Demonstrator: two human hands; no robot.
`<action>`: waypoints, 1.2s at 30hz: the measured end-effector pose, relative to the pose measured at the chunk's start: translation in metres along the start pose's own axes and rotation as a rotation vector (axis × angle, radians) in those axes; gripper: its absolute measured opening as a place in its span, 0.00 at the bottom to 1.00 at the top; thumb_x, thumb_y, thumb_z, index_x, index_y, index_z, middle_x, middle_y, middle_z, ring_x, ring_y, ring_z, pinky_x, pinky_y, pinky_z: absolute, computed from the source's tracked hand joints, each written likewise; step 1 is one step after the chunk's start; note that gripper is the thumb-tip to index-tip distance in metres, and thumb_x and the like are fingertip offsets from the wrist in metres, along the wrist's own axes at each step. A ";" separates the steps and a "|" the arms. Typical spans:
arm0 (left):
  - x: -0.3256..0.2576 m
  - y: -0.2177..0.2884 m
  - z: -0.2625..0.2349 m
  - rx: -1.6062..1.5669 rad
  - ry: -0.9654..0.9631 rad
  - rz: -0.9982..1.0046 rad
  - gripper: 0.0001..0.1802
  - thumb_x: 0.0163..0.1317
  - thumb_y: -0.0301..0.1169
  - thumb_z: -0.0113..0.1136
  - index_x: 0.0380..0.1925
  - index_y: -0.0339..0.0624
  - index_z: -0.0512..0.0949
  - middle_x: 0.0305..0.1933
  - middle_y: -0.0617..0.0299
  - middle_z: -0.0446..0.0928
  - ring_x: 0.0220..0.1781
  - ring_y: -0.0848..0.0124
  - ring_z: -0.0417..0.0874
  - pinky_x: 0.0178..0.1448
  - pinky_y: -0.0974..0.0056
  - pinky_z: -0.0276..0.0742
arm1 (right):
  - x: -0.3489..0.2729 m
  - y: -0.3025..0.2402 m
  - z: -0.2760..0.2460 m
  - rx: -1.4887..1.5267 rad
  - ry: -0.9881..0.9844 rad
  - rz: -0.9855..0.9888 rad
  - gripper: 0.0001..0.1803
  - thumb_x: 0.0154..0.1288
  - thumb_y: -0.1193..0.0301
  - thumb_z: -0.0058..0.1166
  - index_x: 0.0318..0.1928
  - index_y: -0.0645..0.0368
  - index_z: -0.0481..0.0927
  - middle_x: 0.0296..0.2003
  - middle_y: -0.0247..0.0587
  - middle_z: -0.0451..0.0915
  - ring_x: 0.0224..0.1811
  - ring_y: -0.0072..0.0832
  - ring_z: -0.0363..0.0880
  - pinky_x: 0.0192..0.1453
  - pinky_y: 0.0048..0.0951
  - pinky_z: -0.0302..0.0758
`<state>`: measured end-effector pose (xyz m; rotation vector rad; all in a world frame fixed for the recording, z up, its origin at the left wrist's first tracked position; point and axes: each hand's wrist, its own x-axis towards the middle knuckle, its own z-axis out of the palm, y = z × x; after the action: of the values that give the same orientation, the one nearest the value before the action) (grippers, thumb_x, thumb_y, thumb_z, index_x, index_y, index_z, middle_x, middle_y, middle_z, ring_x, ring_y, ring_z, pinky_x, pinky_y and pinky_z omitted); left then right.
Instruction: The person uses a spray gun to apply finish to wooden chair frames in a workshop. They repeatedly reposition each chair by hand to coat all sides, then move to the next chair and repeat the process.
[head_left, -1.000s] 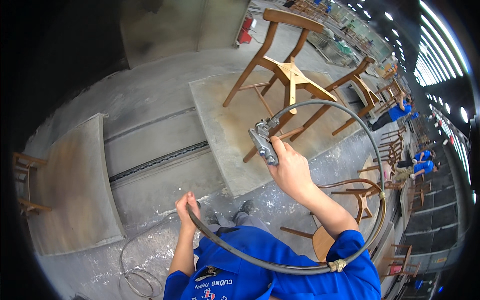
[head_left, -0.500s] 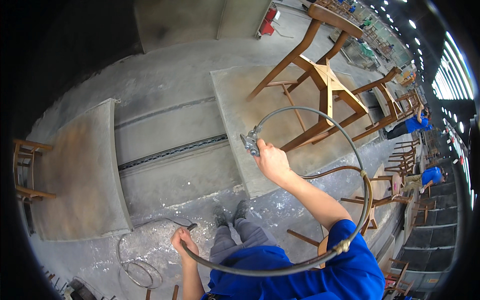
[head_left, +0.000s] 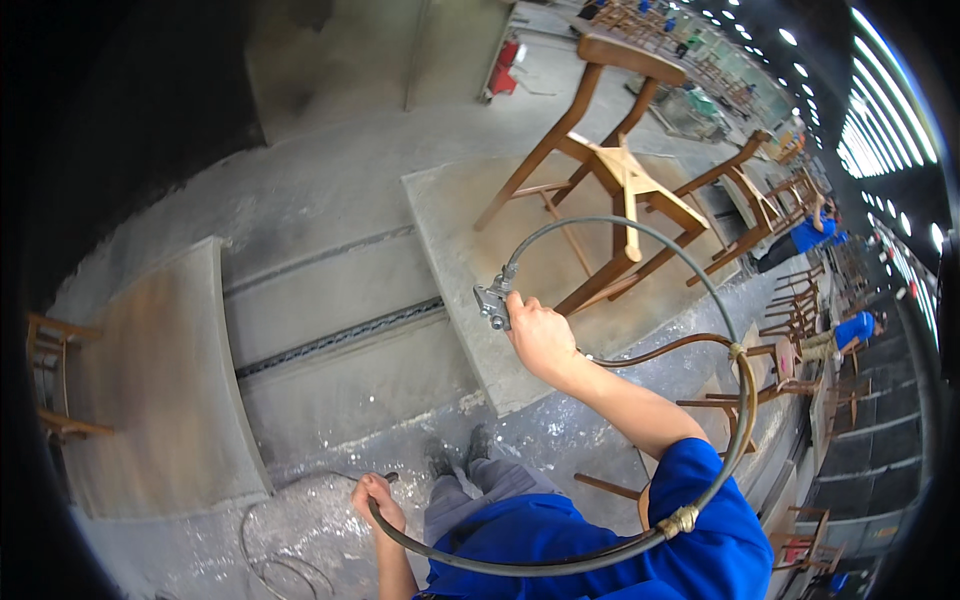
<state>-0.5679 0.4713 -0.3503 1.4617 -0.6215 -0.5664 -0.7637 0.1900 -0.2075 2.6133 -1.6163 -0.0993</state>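
Fingers of the right hand are curled tight around a metal spray gun, thumb side up near the body of it. Can't tell exactly which finger is on the trigger, the back of the hand hides it. The left hand is down low by the lap, fingers closed in a loose fist around a dark hose, thumb on top, a short bit poking out past it.

Gun's hanging over the near edge of a big flat panel, well clear of any chair. A grey hose leaves its top and arcs right, while a brown hose comes out from under the hand. They meet at a tie, then swing down past the blue right sleeve, where there's a pale lumpy binding, and sweep across the lap toward the left hand.

On the panel stands a wooden chair with a bare pale seat frame, no seat on it, and a second chair sits just beyond. Left of that there's a chain set in the floor, then another stained panel. Over on the right, a couple of co-workers in blue shirts among more chairs.
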 end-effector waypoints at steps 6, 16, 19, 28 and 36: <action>0.037 0.023 0.031 -0.057 -0.119 0.029 0.32 0.78 0.48 0.41 0.16 0.41 0.58 0.14 0.68 0.58 0.18 0.78 0.58 0.22 0.65 0.51 | -0.032 0.014 -0.107 -0.176 0.266 0.015 0.15 0.58 0.74 0.58 0.43 0.62 0.70 0.27 0.45 0.78 0.28 0.38 0.86 0.27 0.34 0.82; 0.054 0.036 0.065 -0.026 -0.291 0.151 0.31 0.77 0.47 0.43 0.15 0.40 0.61 0.13 0.68 0.59 0.16 0.78 0.61 0.21 0.64 0.53 | -0.109 0.040 -0.202 -0.083 0.557 0.056 0.29 0.49 0.72 0.69 0.51 0.62 0.69 0.30 0.46 0.77 0.28 0.43 0.84 0.31 0.37 0.82; 0.042 0.027 0.074 -0.019 -0.320 0.129 0.31 0.77 0.46 0.43 0.15 0.39 0.62 0.12 0.66 0.61 0.16 0.76 0.62 0.22 0.62 0.54 | -0.124 0.038 -0.193 -0.003 0.278 0.088 0.28 0.51 0.72 0.68 0.50 0.62 0.68 0.31 0.49 0.78 0.31 0.45 0.85 0.33 0.40 0.82; 0.021 0.033 0.081 0.086 -0.439 0.087 0.30 0.77 0.43 0.43 0.15 0.38 0.62 0.13 0.66 0.58 0.18 0.76 0.60 0.23 0.62 0.54 | -0.138 0.053 -0.183 0.192 0.364 0.211 0.22 0.61 0.65 0.64 0.51 0.59 0.70 0.35 0.52 0.80 0.37 0.53 0.82 0.39 0.49 0.79; 0.027 0.047 0.088 0.038 -0.521 0.066 0.27 0.76 0.39 0.45 0.16 0.39 0.61 0.13 0.67 0.56 0.19 0.76 0.56 0.24 0.61 0.50 | -0.176 0.076 -0.183 0.272 0.512 0.419 0.20 0.65 0.59 0.63 0.50 0.58 0.75 0.37 0.52 0.83 0.40 0.53 0.82 0.39 0.47 0.78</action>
<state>-0.6102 0.3911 -0.3010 1.3256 -1.0872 -0.8976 -0.8930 0.3180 -0.0151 2.1247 -2.0095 0.7874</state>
